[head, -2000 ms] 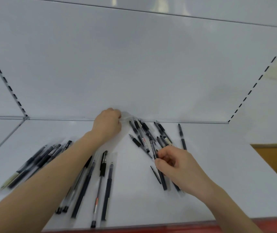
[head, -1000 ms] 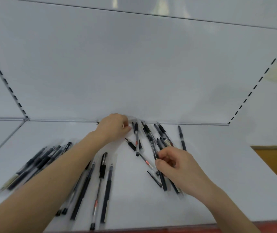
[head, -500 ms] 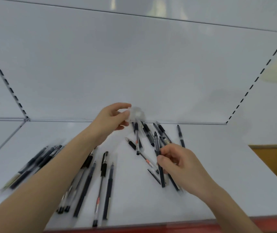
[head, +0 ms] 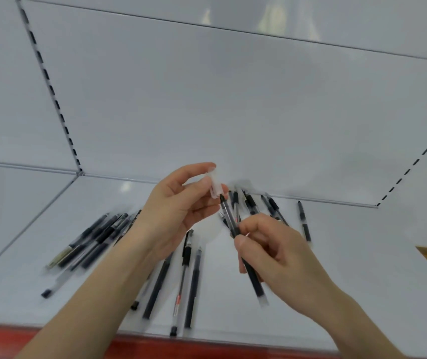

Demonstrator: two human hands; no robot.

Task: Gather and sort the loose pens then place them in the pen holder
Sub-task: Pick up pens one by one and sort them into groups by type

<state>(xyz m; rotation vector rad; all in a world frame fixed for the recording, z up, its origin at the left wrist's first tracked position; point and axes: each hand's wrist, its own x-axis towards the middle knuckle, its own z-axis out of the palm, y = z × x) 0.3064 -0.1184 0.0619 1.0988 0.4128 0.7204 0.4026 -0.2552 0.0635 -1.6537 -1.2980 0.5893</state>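
Surface, head view: white shelf [head: 362, 281] under a white back panel [head: 207, 99]; slotted upright [head: 51, 86] at the back left corner; red strip [head: 51, 340] along the front edge.
Left hand [head: 178, 211]: raised over mid-shelf, thumb and fingertips pinching a clear cap [head: 214, 186].
Right hand [head: 277, 255]: fingers curled round the held pen [head: 233, 224], tip angled up to the cap's mouth. Touching or just short: cannot tell, blurred.
Left-side pens [head: 90, 242]: loose bundle lying roughly parallel toward the left edge.
Front-edge pens [head: 185, 275]: several side by side, ends near the front edge, partly under the left forearm.
Back-edge pens [head: 252, 203]: crossed heap against the back edge, behind the hands; not aligned.
Lone pen [head: 304, 224]: apart, right of the heap.
Pen holder: not in view.
Step in hand (judgement): capping one pen before sorting it.
Done (judgement): two rough groups laid out, so sorting looks partly complete.
Left (judgement): back heap and lone pen unsorted; nothing seen placed in a holder, so the whole placing step remains.
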